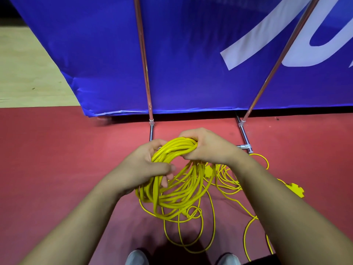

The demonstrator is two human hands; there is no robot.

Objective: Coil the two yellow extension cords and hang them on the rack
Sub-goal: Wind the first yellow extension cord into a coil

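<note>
A thick bundle of yellow extension cord loops (176, 196) hangs between my hands above the red floor. My right hand (205, 146) grips the top of the coil. My left hand (150, 165) holds the coil's left side, fingers curled round several strands. Loose yellow cord (227, 180) trails in loops on the floor below and to the right. A yellow socket block (295, 189) lies on the floor at the right, partly hidden by my right forearm. The metal rack (148, 92) stands just beyond my hands, with two chrome uprights and base bars.
A blue banner (191, 54) with white lettering stands right behind the rack. Red floor (57, 159) spreads to the left, with pale wooden floor (28, 73) at the far left. My two grey shoes (136, 258) show at the bottom edge.
</note>
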